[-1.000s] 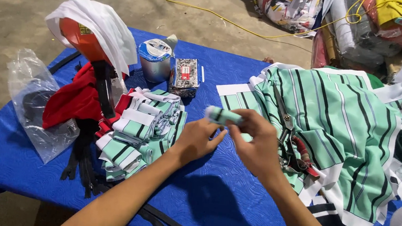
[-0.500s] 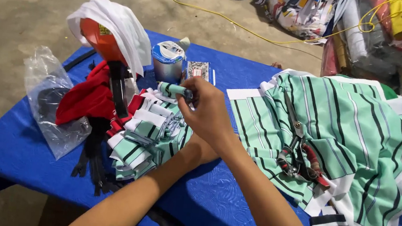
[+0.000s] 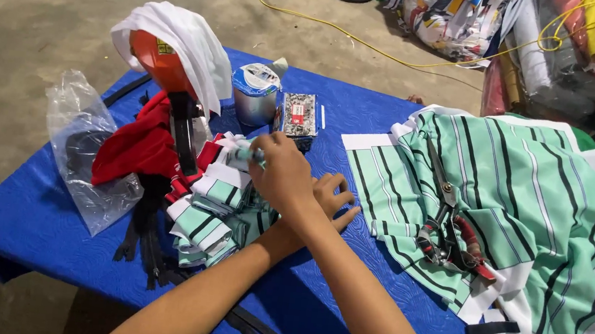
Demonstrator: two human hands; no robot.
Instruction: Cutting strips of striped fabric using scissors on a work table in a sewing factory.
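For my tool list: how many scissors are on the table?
1. The scissors lie on the striped cloth at the right side of the table, red handles toward the camera. More may be hidden under the cloth.

Rolled green strip (image 3: 243, 157), earlier mid-table in both hands, now over the folded pile (image 3: 215, 213) in right hand (image 3: 282, 176).

The right hand (image 3: 283, 176) covers most of the rolled green strip (image 3: 242, 157) in its grip and part of the left hand (image 3: 329, 200), while the striped fabric (image 3: 522, 205) runs off the right edge.
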